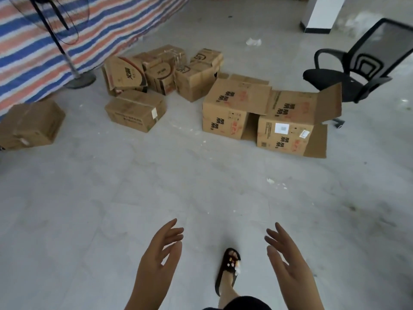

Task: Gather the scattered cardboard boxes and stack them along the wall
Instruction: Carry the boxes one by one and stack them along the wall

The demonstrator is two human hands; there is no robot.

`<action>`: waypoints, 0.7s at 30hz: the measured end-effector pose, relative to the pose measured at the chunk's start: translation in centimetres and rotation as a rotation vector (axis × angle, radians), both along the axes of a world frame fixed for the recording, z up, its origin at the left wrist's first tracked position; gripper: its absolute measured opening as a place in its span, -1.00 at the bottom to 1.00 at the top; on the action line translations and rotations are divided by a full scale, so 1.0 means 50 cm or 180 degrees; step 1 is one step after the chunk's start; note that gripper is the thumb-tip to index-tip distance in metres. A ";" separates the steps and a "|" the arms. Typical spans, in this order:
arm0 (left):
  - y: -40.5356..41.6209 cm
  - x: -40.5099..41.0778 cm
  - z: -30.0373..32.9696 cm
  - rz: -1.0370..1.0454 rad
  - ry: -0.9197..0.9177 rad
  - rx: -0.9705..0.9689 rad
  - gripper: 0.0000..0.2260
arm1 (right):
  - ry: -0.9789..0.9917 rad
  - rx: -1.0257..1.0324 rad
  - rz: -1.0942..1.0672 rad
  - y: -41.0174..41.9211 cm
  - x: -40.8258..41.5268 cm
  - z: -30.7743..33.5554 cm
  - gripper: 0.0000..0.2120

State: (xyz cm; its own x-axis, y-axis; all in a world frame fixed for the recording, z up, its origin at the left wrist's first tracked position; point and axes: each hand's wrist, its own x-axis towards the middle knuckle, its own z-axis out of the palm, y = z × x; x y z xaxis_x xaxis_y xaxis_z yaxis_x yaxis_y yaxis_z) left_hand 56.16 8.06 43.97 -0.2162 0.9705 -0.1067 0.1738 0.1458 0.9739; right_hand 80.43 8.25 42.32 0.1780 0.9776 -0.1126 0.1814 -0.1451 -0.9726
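Note:
Several brown cardboard boxes lie scattered on the grey floor ahead. A closed box (31, 124) sits far left beside the striped tarp. Another closed box (136, 110) lies in front of a cluster of boxes (165, 70) near the tarp. Two larger boxes with open flaps stand right of centre, one (228, 108) touching the other (288, 128). My left hand (158, 262) and my right hand (288, 265) are raised low in the frame, palms facing each other, fingers spread, holding nothing, well short of the boxes.
A blue, orange and white striped tarp (44, 41) hangs along the left. A standing fan's pole and base (78, 80) stand before it. A black mesh office chair (357, 72) is behind the right boxes. A white pillar (321, 14) rises at the back. My sandalled foot (229, 269) steps forward.

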 end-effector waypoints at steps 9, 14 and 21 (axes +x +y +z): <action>0.382 0.103 0.037 0.0091 0.0030 0.0040 -0.61 | -0.0071 -0.0017 0.0071 0.399 0.101 0.037 -0.54; 0.567 0.100 0.013 0.0123 0.0036 -0.0074 -0.47 | -0.0055 -0.0124 0.0033 0.582 0.105 0.015 -0.51; 0.940 0.055 -0.009 -0.0023 0.0065 -0.0031 -0.58 | -0.0046 -0.0074 -0.0156 0.928 0.069 -0.009 -0.51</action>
